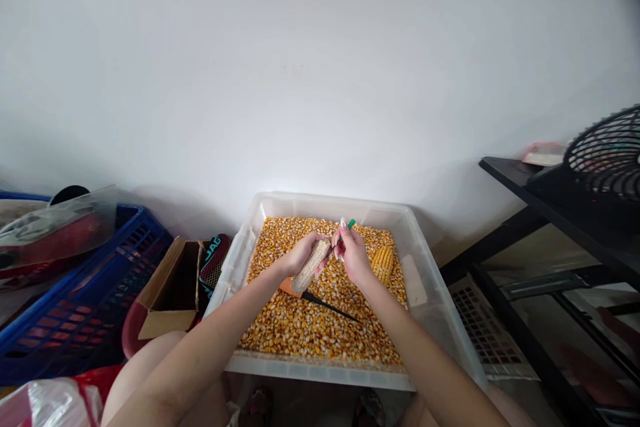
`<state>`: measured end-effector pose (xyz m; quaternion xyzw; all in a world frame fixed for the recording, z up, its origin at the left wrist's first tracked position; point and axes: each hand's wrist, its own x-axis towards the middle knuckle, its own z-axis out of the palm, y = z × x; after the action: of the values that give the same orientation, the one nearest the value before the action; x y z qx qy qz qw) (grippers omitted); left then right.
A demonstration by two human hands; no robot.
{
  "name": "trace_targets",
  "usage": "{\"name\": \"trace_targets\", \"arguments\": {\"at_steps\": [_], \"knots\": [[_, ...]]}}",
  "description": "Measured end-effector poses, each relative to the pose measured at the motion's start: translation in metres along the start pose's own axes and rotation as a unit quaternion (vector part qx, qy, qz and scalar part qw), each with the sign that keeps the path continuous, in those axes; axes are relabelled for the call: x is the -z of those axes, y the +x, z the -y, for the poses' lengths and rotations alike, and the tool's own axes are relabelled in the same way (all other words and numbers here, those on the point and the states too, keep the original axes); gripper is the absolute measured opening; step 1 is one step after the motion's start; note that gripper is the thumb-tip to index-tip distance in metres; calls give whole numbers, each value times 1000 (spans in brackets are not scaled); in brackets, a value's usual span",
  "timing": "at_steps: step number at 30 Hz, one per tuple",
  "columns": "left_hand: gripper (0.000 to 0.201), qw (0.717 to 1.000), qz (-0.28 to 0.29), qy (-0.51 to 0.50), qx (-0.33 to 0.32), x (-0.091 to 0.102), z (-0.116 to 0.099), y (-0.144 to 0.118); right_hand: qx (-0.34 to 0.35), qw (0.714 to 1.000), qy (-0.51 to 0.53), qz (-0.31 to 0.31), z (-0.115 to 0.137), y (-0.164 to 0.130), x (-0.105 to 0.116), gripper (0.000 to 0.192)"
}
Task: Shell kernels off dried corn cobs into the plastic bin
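Note:
My left hand (303, 252) is closed around a pale corn cob (311, 267) that looks stripped of its kernels. In my right hand (352, 255) is a thin tool with a green end (351, 223); its fingers are pinched on it close to the cob's upper end. Both hands are over a clear plastic bin (425, 267) filled with loose yellow corn kernels (320, 333). A tool with an orange handle (289, 288) and a slim black shaft (330, 307) lies on the kernels below the cob. Beside my right wrist rests an ear of corn (383, 263) with its kernels on.
Left of the bin are an open cardboard box (173, 287) and a blue plastic crate (75, 307) of mixed things. On the right, a black fan (607, 153) sits on a dark rack (505, 170), with a white basket (487, 323) under it. A white wall (320, 80) rises behind.

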<state>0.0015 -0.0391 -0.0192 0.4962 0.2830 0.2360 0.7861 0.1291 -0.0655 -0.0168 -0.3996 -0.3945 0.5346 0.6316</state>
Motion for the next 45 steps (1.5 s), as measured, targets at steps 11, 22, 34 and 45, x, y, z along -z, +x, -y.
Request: {"name": "trace_targets", "arguments": {"at_steps": [11, 22, 34, 45], "knots": [[34, 1000, -16, 4, -16, 1, -3, 0, 6, 996, 77, -32, 4, -3, -5, 40], [36, 1000, -22, 5, -17, 5, 1, 3, 19, 998, 61, -25, 4, -3, -4, 41], [38, 999, -40, 3, -35, 6, 5, 5, 43, 998, 28, -26, -1, -3, -4, 36], [36, 999, -39, 24, -18, -8, -1, 0, 39, 998, -1, -48, -3, 3, -4, 42]]}}
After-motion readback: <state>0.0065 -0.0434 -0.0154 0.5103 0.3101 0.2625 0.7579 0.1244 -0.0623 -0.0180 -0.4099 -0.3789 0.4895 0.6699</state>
